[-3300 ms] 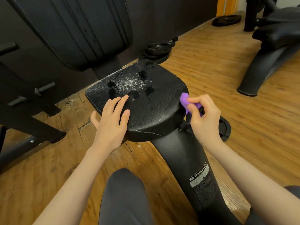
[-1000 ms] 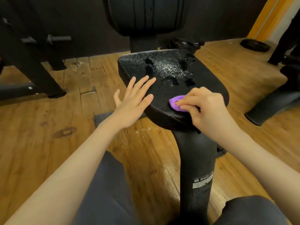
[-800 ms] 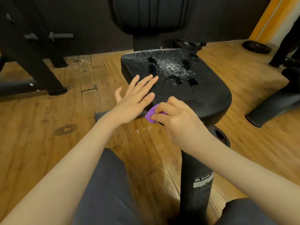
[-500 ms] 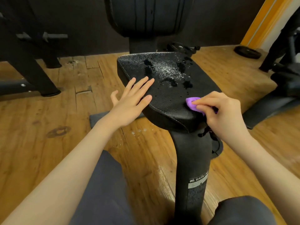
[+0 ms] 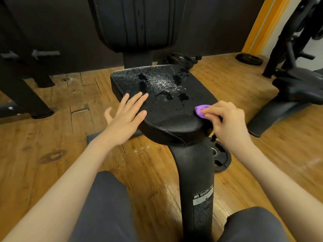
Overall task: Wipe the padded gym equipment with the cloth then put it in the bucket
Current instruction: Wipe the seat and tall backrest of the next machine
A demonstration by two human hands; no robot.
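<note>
A black padded seat (image 5: 167, 112) on a black post stands in front of me, its far half covered in wet droplets and dark splashes. My left hand (image 5: 125, 117) lies flat on the seat's near left edge with straight fingers. My right hand (image 5: 227, 119) pinches a small purple cloth (image 5: 201, 110) and presses it against the seat's near right edge. Most of the cloth is hidden under my fingers. No bucket is in view.
A black backrest pad (image 5: 138, 23) rises behind the seat. Weight plates (image 5: 181, 58) lie on the wooden floor behind, another plate (image 5: 221, 158) by the post. Another black machine (image 5: 297, 88) stands at right, a frame leg (image 5: 29, 91) at left. My knees are below.
My right hand swept the cloth along the seat's front edge, left toward my left hand and back to the right side. My left hand stayed flat on the seat.
</note>
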